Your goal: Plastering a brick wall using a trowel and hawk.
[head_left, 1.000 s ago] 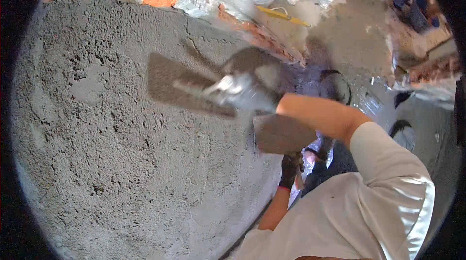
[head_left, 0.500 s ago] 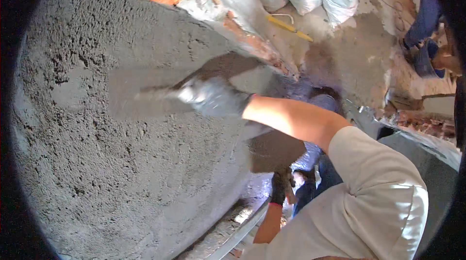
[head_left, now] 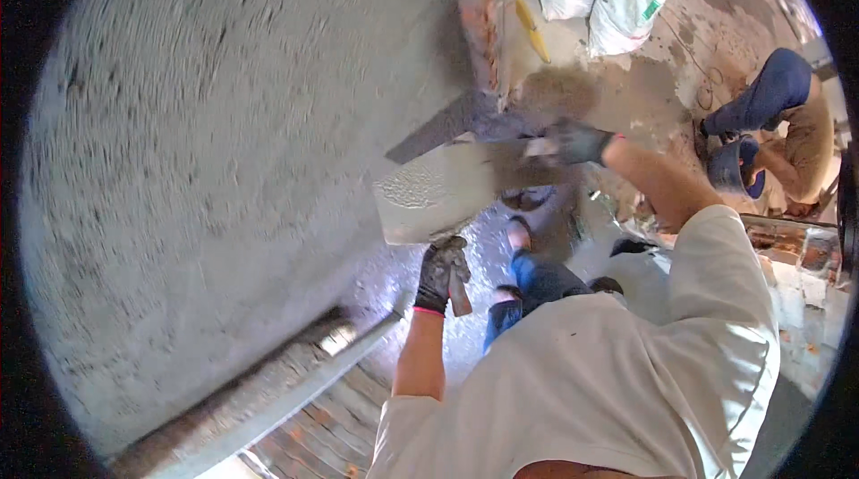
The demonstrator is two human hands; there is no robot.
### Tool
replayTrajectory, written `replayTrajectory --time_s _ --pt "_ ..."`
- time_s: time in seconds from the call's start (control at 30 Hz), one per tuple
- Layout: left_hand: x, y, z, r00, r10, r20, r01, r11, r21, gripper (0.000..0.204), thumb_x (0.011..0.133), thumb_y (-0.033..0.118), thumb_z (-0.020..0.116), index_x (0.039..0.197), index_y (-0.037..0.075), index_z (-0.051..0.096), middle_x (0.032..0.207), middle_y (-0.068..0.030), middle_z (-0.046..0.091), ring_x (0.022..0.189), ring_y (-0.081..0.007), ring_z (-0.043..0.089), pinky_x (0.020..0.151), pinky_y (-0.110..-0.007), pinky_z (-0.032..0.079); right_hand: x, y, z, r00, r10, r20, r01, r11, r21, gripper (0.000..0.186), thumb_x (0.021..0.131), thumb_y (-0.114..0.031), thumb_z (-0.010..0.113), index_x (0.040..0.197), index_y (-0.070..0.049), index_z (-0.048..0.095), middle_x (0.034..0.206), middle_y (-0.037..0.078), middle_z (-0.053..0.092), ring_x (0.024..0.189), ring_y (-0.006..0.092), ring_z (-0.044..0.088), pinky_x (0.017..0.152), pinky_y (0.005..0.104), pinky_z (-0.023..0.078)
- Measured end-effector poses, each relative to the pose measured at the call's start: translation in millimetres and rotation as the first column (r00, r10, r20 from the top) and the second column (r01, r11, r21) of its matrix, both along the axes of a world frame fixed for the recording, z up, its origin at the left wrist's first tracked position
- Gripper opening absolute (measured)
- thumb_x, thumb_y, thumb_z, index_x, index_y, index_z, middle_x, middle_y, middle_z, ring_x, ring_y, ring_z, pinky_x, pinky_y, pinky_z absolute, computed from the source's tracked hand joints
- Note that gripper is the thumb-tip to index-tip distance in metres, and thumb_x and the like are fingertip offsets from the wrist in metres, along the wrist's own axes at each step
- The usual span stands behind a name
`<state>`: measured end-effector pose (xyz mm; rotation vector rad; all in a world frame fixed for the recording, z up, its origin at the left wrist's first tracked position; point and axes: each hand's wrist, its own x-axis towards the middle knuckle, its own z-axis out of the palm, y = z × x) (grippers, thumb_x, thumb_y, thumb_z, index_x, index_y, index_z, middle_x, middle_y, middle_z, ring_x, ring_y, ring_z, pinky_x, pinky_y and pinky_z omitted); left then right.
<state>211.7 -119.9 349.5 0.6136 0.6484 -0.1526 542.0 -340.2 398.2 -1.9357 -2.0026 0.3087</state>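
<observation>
My left hand, in a dark glove with a pink cuff, is closed around the handle of a plasterer's hawk. Some wet grey plaster lies on the hawk's flat plate. My right hand, also gloved, grips a plastering trowel. Its blade is at the hawk's right edge, partly smeared by motion; I cannot tell whether they touch. Left of both tools is a wide wall of wet grey plaster, rough and pitted toward its far left.
White sacks and a yellow tool are on the stained floor at the back. A person in dark blue bends beside a blue bucket at the right. A long pale rail runs along the wall's base.
My right hand and trowel have left the wall surface and moved right to the hawk. The hawk has moved left and its plaster-bearing face now shows. My view has turned.
</observation>
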Motion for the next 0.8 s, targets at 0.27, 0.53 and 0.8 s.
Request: replayTrajectory --time_s 0.27,0.53,0.8 --pt "-129.2 -2.2 12.0 0.982 0.104 -0.161 -0.038 0.929 0.367 0.025 0.075 0.016 0.068 0.094 0.003 0.060 0.064 -0.0078 0.057 0.048 -0.0168 0.053 0.043 -0.031 0.044 -125.0 -233.7 -92.4 0.571 -0.761 0.308 0.763 0.353 -0.542 0.048 0.080 -0.048 0.053 0.102 -0.006 0.061 0.088 0.020 0.065 0.083 0.0368 0.062 0.077 0.0442 0.048" --pt "-214.5 -19.0 -127.1 0.811 0.015 -0.585 0.244 0.900 0.361 0.006 0.079 0.012 0.060 0.082 0.007 0.058 0.054 -0.0026 0.050 0.038 -0.0141 0.047 0.035 -0.028 0.040 -206.2 -254.2 -157.7 0.538 -0.840 0.075 0.623 0.336 -0.707 0.040 0.081 -0.044 0.058 0.084 -0.004 0.065 0.070 0.013 0.065 0.059 0.0228 0.061 0.060 0.0339 0.048" --pt "-175.8 -6.9 -358.1 0.707 -0.379 -0.597 0.645 0.691 0.327 0.016 0.076 0.019 0.055 0.084 0.005 0.056 0.057 -0.0089 0.057 0.044 -0.0197 0.055 0.042 -0.034 0.047 -124.3 -131.6 -304.7 0.769 -0.635 0.073 0.478 0.495 -0.725 0.037 0.086 -0.024 0.050 0.121 -0.013 0.053 0.108 0.016 0.062 0.095 0.0340 0.061 0.085 0.0403 0.045"
